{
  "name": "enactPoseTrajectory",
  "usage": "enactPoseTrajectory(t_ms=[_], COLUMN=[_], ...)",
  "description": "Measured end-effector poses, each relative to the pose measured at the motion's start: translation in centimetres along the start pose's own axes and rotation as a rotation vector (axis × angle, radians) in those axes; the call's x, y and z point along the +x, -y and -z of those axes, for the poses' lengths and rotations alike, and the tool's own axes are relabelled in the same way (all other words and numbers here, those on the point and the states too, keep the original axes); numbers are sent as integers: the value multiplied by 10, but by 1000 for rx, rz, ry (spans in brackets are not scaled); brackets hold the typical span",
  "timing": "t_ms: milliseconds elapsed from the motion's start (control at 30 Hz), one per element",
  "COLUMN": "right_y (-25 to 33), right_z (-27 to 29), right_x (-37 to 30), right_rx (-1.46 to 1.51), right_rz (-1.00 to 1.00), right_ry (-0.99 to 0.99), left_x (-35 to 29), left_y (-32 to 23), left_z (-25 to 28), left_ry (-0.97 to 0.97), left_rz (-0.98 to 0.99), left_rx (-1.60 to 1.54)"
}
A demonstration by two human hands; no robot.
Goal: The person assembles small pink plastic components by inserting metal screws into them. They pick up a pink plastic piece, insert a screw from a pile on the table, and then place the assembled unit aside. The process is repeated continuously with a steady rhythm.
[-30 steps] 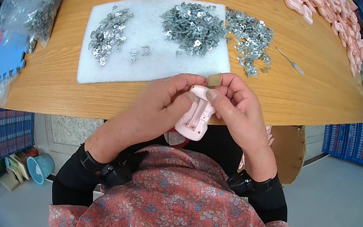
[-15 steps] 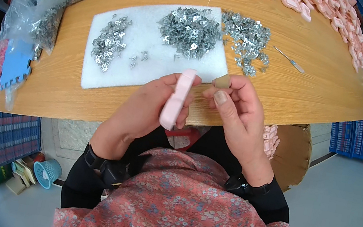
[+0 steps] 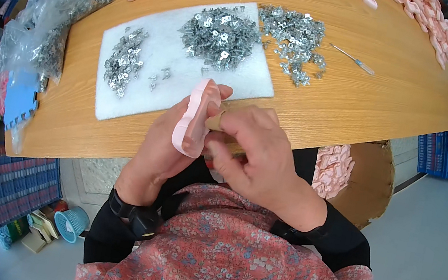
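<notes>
Left hand [image 3: 165, 148] grip clenched on an upright pink plastic piece [image 3: 195, 117] at the tabletop [image 3: 361, 110] edge, right hand [image 3: 254, 154] fingertips pinched against it, near the white foam pad [image 3: 149, 91].

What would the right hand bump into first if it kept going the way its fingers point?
The right hand points left, so it would first meet the pink plastic piece held in the left hand; they already look to be touching.
</notes>
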State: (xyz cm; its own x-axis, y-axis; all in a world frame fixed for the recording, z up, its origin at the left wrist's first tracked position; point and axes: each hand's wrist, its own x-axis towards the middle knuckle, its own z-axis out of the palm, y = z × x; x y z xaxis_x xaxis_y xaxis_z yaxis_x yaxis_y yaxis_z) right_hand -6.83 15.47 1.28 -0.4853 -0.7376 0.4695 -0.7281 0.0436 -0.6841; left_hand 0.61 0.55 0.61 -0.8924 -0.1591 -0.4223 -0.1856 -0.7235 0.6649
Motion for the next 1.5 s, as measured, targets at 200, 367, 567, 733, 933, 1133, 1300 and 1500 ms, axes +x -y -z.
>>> enactPoseTrajectory(t_ms=[200, 367, 567, 733, 933, 1133, 1300, 1500], right_y=[9, 3, -5, 25, -19, -30, -38, -32], right_z=[-2, 12, 50, 36, 8, -15, -28, -23], right_x=[7, 7, 0, 21, 50, 77, 89, 93], right_rx=[-201, -177, 426, 507, -141, -398, -523, -386], right_rz=[70, 8, -385, -453, -126, 94, 210, 132], right_ry=[-113, -118, 57, 261, 21, 68, 196, 202], left_x=[6, 6, 1, -14, -35, -39, -37, -26], left_y=[2, 7, -12, -32, -25, -27, -31, -40], left_z=[2, -3, 22, 26, 61, 77, 76, 63], left_ry=[56, 75, 375, 596, 427, 299, 268, 59], left_rz=[-111, -75, -190, 215, 159, 14, -42, -178], left_rx=[230, 74, 306, 328, 34, -22, -126, 7])
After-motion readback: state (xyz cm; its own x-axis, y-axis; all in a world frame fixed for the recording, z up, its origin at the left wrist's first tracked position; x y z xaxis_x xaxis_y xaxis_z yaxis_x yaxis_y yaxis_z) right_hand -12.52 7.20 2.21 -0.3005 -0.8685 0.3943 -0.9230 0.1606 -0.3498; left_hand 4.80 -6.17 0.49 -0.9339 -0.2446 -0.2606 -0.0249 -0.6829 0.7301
